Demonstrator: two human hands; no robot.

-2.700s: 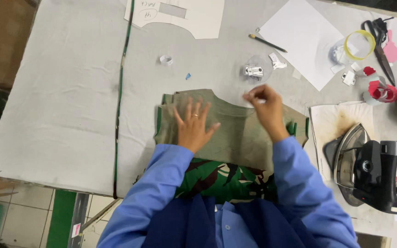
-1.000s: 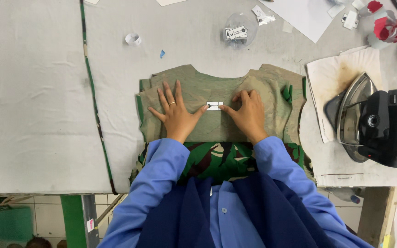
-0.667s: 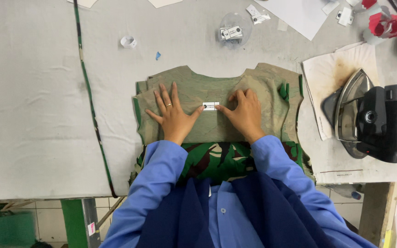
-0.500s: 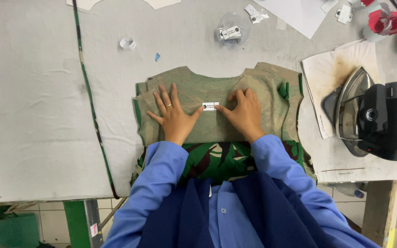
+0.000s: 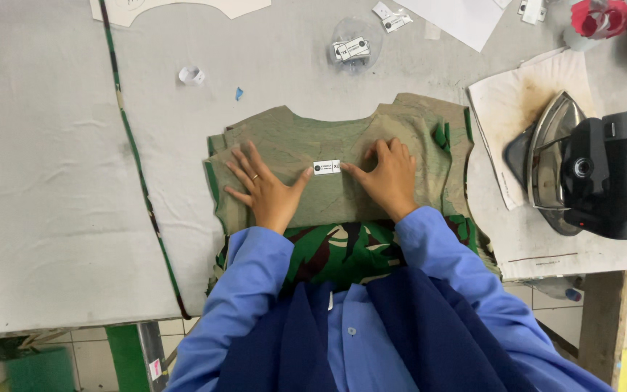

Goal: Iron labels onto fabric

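Note:
An olive-green garment piece (image 5: pixel 306 141) with a curved neckline lies flat on the grey padded table (image 5: pixel 59 167). A small white label (image 5: pixel 326 167) sits on it just below the neckline. My left hand (image 5: pixel 264 186) rests flat on the fabric with fingers spread, its thumb touching the label's left end. My right hand (image 5: pixel 386 176) presses on the fabric, its thumb at the label's right end. Camouflage fabric (image 5: pixel 342 250) hangs off the near table edge under my arms.
A steam iron (image 5: pixel 582 174) rests on its side on a scorched white pad (image 5: pixel 517 94) at the right. A clear bag of labels (image 5: pixel 353 49) lies beyond the garment, with loose labels, white paper sheets and a tape ring (image 5: pixel 191 75) further back.
Earlier my right hand was up near the label bag. It then came down with a label onto the garment. Over the last second both hands hold still at the label's ends.

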